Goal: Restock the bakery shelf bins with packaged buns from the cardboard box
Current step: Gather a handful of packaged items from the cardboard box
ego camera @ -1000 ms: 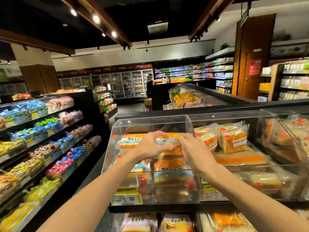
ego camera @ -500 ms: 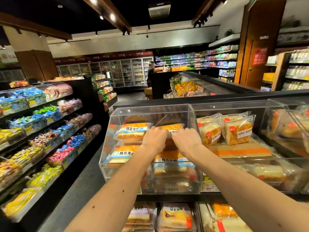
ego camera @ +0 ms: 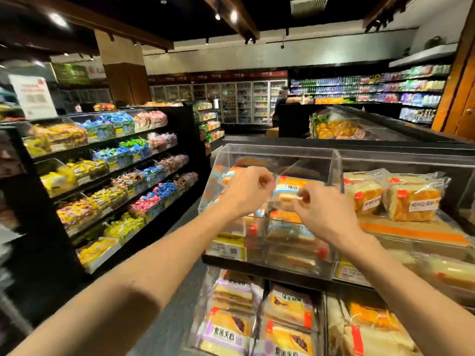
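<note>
Hands both reached into the clear bin point(ego camera: 280, 150) on the top shelf. Right hand point(ego camera: 327, 214) had fingers point(ego camera: 304, 199) curled narrow, tips on the near end of the top pack point(ego camera: 290, 187); it looked like a pinch on the wrapper. Left hand point(ego camera: 246, 192) hovered above the bin's left half with fingers curled in; too blurred to tell if it held any film. Pack lay inside the bin on top of the right-hand stack, label up, with more packs under it and a second stack at the bin's left side. Other buns point(ego camera: 411, 201) sat in the compartment just right of the bin, purple packs point(ego camera: 226, 330) on the shelf below the bin, candy shelves point(ego camera: 115, 176) well left of the bin. Box not seen. Judged step: seating and squaring the pack on its stack. To do it well: press flat rather than squeeze, since soft bread probably dents; push it back clear of the bin's front wall; line the label up with the stack below; release the wrapper before lifting out so the pack doesn't drag along; keep wrists off the thin divider at the bin's right.
</note>
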Available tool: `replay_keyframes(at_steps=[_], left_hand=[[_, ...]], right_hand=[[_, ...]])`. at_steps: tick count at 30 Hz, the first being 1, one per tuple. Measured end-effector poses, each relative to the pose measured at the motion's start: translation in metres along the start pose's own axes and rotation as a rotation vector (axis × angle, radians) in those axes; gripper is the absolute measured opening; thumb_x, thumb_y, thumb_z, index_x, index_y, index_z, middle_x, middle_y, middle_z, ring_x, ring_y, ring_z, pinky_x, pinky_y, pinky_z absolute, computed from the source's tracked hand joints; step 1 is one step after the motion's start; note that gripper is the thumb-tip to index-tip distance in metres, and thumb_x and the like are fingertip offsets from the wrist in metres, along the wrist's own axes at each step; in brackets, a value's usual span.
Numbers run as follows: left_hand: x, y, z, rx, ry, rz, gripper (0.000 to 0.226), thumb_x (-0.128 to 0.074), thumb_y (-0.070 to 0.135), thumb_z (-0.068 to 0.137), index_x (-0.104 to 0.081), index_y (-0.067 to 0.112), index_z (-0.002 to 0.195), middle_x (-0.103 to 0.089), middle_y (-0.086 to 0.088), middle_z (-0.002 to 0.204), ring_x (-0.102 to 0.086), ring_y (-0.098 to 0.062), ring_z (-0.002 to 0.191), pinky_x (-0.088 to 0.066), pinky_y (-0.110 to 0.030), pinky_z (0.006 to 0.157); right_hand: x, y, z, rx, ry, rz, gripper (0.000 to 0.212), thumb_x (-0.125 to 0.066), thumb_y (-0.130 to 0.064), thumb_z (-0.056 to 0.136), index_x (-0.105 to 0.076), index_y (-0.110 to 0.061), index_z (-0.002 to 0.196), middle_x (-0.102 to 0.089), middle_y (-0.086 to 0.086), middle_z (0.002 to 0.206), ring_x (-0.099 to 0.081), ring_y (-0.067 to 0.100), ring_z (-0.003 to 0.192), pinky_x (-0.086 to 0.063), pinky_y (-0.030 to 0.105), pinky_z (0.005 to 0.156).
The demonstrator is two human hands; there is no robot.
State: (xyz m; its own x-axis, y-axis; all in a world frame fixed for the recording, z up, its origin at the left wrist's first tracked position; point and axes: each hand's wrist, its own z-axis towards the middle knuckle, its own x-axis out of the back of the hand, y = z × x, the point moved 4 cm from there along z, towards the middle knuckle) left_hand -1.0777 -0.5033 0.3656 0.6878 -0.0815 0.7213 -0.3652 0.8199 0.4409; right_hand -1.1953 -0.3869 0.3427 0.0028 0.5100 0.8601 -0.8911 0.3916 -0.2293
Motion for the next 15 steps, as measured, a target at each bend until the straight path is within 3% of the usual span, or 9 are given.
replay_keyframes(at_steps=[2,5,7,9,11,15], left_hand=[[0.031,-0.007,-0.029,-0.007,0.053,0.071,0.012,-0.066,0.021,0.092,-0.074,0.012,0.094,-0.066,0.003,0.08,-0.052,-0.002,0.064,-0.045,-0.027,0.069],[0.076,-0.024,-0.089,0.025,0.067,0.202,0.014,-0.069,0.027,0.09,-0.071,0.018,0.101,-0.062,0.006,0.086,-0.049,0.003,0.067,-0.046,-0.027,0.073],[0.111,-0.048,-0.151,0.082,0.043,0.308,0.019,-0.066,0.033,0.089,-0.069,0.02,0.103,-0.063,0.003,0.092,-0.054,-0.005,0.077,-0.046,-0.028,0.077],[0.143,-0.082,-0.228,0.155,-0.005,0.454,0.027,-0.062,0.039,0.085,-0.067,0.021,0.105,-0.063,0.001,0.097,-0.057,-0.016,0.088,-0.047,-0.03,0.078],[0.172,-0.117,-0.317,0.334,-0.074,0.567,0.03,-0.065,0.039,0.081,-0.066,0.024,0.106,-0.064,0.002,0.102,-0.059,-0.021,0.092,-0.05,-0.032,0.076],[0.223,-0.171,-0.498,0.752,-0.15,0.608,0.034,-0.068,0.039,0.083,-0.066,0.025,0.114,-0.065,0.0,0.109,-0.062,-0.025,0.101,-0.05,-0.034,0.083]], right_hand=[[0.0,-0.021,-0.02,0.114,0.066,0.132,0.025,-0.057,-0.045,0.093,-0.066,-0.023,0.099,-0.072,0.0,0.099,-0.065,0.027,0.097,-0.048,0.038,0.074],[-0.014,-0.069,-0.056,0.271,0.04,0.312,0.025,-0.062,-0.044,0.087,-0.065,-0.023,0.1,-0.07,0.0,0.094,-0.065,0.028,0.093,-0.048,0.038,0.073],[-0.036,-0.118,-0.088,0.376,-0.071,0.426,0.031,-0.063,-0.049,0.085,-0.065,-0.025,0.105,-0.068,-0.003,0.094,-0.065,0.025,0.093,-0.05,0.037,0.076],[-0.06,-0.177,-0.128,0.493,-0.183,0.524,0.045,-0.051,-0.062,0.081,-0.064,-0.028,0.107,-0.066,-0.007,0.093,-0.065,0.021,0.091,-0.051,0.037,0.077],[-0.09,-0.236,-0.173,0.599,-0.308,0.576,0.058,-0.038,-0.067,0.076,-0.063,-0.028,0.111,-0.065,-0.008,0.099,-0.065,0.019,0.095,-0.052,0.037,0.08],[-0.146,-0.35,-0.273,0.804,-0.595,0.601,0.069,-0.03,-0.068,0.077,-0.059,-0.025,0.124,-0.064,-0.003,0.117,-0.061,0.02,0.112,-0.049,0.037,0.093]])
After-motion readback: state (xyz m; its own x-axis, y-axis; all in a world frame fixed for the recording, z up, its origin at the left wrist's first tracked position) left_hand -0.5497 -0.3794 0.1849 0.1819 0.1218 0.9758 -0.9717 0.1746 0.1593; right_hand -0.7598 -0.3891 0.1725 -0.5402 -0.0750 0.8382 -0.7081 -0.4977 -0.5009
